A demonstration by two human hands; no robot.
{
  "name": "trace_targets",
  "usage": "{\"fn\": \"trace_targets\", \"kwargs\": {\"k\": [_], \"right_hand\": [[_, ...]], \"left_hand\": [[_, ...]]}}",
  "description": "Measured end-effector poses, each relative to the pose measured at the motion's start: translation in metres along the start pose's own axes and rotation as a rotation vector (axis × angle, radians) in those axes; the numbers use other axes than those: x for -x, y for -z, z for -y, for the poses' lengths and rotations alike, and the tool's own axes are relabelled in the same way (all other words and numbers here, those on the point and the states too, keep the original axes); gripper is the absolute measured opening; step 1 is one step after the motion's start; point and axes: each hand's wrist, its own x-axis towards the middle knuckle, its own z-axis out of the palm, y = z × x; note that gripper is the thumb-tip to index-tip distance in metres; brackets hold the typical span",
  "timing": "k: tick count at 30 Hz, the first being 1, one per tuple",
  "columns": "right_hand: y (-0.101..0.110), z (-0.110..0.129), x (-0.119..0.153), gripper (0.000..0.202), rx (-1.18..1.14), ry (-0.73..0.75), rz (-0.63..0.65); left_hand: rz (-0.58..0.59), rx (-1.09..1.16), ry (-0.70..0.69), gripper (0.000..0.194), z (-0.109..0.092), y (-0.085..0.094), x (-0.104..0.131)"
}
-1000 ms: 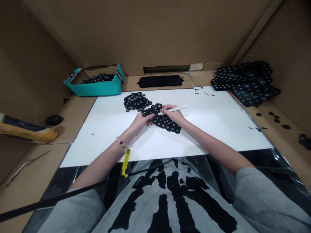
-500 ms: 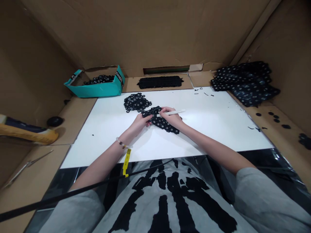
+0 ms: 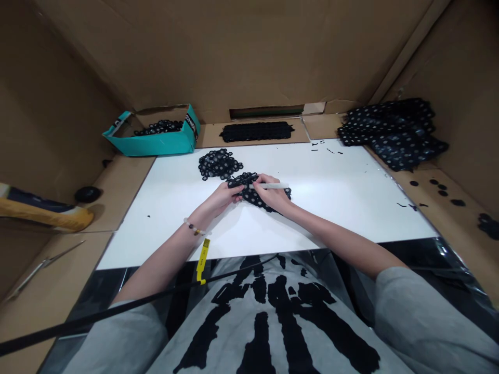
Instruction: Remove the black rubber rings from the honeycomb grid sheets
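Note:
A black sheet with pale dots (image 3: 257, 200) lies in a bunched state over the middle of the white board (image 3: 156, 208). My left hand (image 3: 224, 195) pinches its left end between thumb and fingers. In my right hand (image 3: 273, 196) is a slim white pen-like tool (image 3: 277, 185), its tip hidden at the sheet and its rear end pointing right. Just beyond my left hand sits a pile of small black ring-shaped pieces with pale centres (image 3: 219, 164).
Behind on the left stands a teal box (image 3: 156, 146) with similar pieces inside. A black textured strip (image 3: 257, 131) lies at the back, more dotted sheets (image 3: 393, 130) at right. Metal scissors or tweezers (image 3: 47, 264) rest at left, near a yellow-and-dark bottle (image 3: 47, 210).
The white tool has swung so its rear end sits lower and more level. My right hand has shifted slightly left, and both hands stay on the dotted sheet.

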Motion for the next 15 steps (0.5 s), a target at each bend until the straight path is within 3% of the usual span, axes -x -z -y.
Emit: {"fn": "trace_targets", "kwargs": {"k": [8, 15], "right_hand": [[0.003, -0.001, -0.002, 0.021, -0.078, -0.048, -0.006], [0.010, 0.000, -0.005, 0.020, -0.132, -0.096, 0.003]], "left_hand": [[0.067, -0.187, -0.084, 0.027, 0.004, 0.008, -0.005], [-0.013, -0.414, -0.091, 0.020, -0.010, 0.010, 0.003]]}}
